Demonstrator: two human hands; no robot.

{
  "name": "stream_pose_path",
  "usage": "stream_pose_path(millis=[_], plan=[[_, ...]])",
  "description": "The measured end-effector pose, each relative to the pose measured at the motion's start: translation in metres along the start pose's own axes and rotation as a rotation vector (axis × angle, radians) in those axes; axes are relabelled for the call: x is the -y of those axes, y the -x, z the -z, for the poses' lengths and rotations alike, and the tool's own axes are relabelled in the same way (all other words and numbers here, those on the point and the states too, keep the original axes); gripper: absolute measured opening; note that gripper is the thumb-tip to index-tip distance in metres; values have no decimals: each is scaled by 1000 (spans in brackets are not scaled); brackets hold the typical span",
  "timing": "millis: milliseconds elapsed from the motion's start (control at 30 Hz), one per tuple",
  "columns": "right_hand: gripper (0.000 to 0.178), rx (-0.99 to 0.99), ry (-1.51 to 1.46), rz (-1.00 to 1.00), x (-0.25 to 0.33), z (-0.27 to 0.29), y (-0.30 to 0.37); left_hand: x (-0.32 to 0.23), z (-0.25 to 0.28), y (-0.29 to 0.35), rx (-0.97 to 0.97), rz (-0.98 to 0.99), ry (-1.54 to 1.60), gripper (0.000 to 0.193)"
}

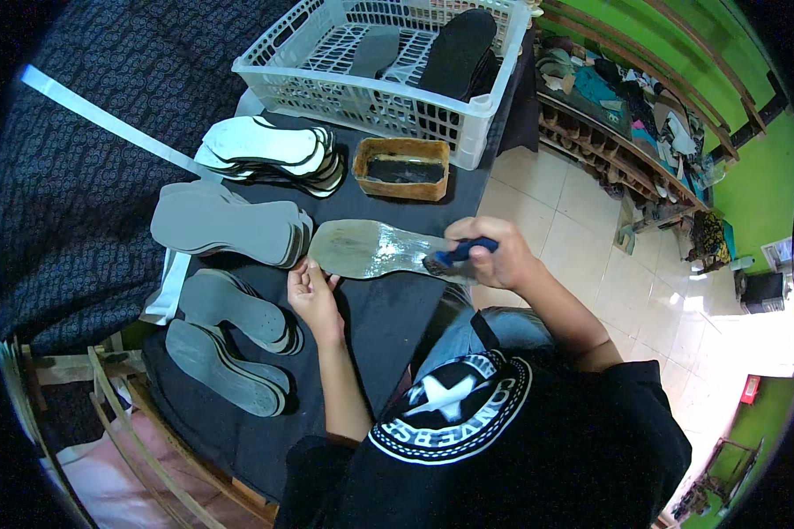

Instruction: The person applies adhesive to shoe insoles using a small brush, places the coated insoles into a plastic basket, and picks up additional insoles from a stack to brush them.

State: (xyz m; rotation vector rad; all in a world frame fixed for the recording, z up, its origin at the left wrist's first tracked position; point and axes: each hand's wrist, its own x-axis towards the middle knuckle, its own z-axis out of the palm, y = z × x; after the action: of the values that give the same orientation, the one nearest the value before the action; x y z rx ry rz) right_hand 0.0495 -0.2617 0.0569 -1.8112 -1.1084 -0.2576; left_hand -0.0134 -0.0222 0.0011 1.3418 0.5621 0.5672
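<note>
A shoe sole [348, 245] lies crosswise on the dark table in front of me, its middle shiny with a wet coat. My left hand [313, 298] pinches the sole's left end, thumb on top. In my right hand [496, 254] is a brush with a blue handle [469, 250], its dark bristles touching the sole's right part. My fingers partly hide the brush and the sole's right end. Just beyond stands a crusted brown rectangular tub [402, 188] with dark residue inside. A stack of grey soles [225, 220] sits left of the sole.
White-topped soles [260, 145] are piled farther back. Two more grey stacks [234, 304], [220, 366] lie at the near left. A white plastic crate [362, 97] with dark soles stands at the back. A cluttered shelf [609, 115] is beyond the tiled floor at right.
</note>
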Motion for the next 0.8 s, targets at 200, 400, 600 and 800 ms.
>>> stream_pose_path(millis=[200,400,600,800], plan=[[22,-364,-130,32,-9,2,25,-1,-2,1,29,-30,22,16],[20,-363,-61,-17,-9,5,26,-2,-3,1,30,-21,-11,16],[25,-367,-138,-42,15,-12,-12,-1,-2,0,36,-27,-13,16],[39,-116,-1,-18,6,-1,6,-1,0,0,33,-34,-17,14]])
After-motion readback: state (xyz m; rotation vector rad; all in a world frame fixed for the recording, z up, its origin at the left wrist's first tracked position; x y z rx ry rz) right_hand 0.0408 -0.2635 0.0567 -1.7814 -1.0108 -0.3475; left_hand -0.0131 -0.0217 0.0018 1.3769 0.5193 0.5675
